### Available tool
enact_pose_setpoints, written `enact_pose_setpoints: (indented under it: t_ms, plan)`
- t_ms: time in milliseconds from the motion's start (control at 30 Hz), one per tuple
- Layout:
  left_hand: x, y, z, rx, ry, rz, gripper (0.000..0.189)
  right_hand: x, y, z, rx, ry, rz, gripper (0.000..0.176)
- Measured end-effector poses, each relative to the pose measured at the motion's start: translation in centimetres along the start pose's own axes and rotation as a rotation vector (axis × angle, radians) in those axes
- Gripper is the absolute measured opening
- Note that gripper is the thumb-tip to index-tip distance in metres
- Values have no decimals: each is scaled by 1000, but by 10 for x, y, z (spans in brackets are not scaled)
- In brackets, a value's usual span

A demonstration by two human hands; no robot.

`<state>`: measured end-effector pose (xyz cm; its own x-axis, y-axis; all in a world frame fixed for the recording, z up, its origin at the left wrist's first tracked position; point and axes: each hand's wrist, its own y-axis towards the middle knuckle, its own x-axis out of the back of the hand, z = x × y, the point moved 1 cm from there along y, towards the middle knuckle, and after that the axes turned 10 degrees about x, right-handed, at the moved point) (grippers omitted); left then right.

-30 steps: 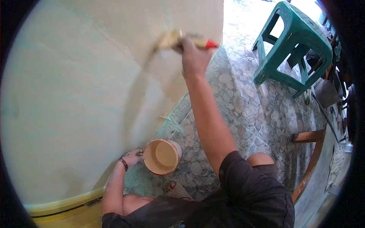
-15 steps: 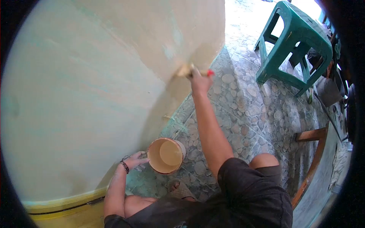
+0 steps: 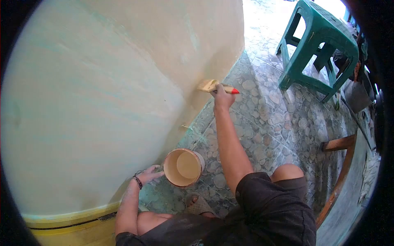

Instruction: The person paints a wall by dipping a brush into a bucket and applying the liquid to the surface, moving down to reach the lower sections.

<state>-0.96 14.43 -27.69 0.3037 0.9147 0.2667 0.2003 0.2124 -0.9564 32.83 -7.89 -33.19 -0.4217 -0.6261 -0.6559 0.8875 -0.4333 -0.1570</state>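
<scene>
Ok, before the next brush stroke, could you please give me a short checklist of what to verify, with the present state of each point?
1. Right hand closed on the wooden paintbrush with red handle tip: ok.
2. Bristles lying on the cream-painted wall: ok.
3. Enough paint on the bristles: cannot tell.
4. Round cup of cream paint within reach, paint inside: ok.
5. Left hand really touching the cup: cannot tell.
6. Green plastic stool away from the arm: ok.
</scene>
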Motion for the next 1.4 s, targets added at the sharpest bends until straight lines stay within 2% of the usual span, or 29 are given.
enact_pose_setpoints:
  t_ms: [33, 67, 133, 200, 300, 400, 500, 533, 633, 667, 700, 733, 767, 833, 933, 967, 1000, 1100, 1133, 1233, 1300, 1367, 1400]
  plan:
    - [2, 1, 0, -19, -4, -1, 87, -10, -3, 17, 24, -103, -32, 10]
    - [2, 3, 1, -37, -11, 2, 87, -34, -4, 31, 113, -64, 63, 10]
    - [1, 7, 1, -53, -10, -6, 87, -95, -18, 96, 266, -115, 187, 18]
    - [1, 8, 2, -49, 9, -30, 86, -134, -14, 142, 371, 75, 328, 21]
    - [-2, -3, -1, -25, 41, -60, 84, -141, -14, 174, 162, 585, 405, 22]
    - [-4, -9, 0, 5, 34, -68, 83, -104, -12, 94, 64, 556, 331, 19]
    - [-2, -7, 4, -22, 2, -54, 83, -16, -9, 15, -66, 246, 79, 20]
    - [-2, -7, 6, -22, 1, -56, 83, 4, -8, -1, -97, 166, -11, 21]
    - [2, -6, 5, -29, 1, -57, 83, -3, 0, -1, -96, -201, -5, 17]
    - [3, -4, 6, -29, 0, -52, 84, -26, 15, -28, 179, -231, -70, 21]
    - [3, -3, 7, -28, -1, -48, 84, -58, 18, -5, 332, -391, -58, 26]
    - [3, -2, 8, -26, -12, -53, 85, -92, -8, 88, 388, -315, 55, 33]
    - [3, -1, 9, -24, -22, -60, 85, -116, 5, 107, 357, -255, 69, 22]
    - [5, -1, 10, -19, -39, -67, 85, -141, 28, 152, 214, 441, 228, 17]
    - [5, -1, 9, -14, -50, -49, 83, -131, 42, 135, 208, 578, 343, 14]
    - [5, 0, 8, -13, -50, -37, 82, -119, 45, 97, 155, 601, 303, 15]
    - [4, 2, 6, -14, -54, -22, 81, -94, 41, 70, -16, 495, 201, 19]
    - [5, 3, -1, -58, -129, 17, 78, -15, 53, 7, -75, 99, -8, 20]
    - [3, -1, -3, -68, -131, 29, 78, -3, 54, 7, -101, -71, -84, 19]
    - [2, -2, -11, -101, -131, 45, 78, -54, 63, 31, 193, -95, -46, 16]
    - [3, 5, -10, -99, -116, 36, 77, -116, 37, 112, 450, -662, 140, 16]
    - [3, 1, -13, -93, -113, 42, 77, -149, 37, 152, 525, -219, 274, 26]
    - [2, -1, -14, -88, -111, 45, 78, -151, 36, 161, 438, 34, 314, 26]
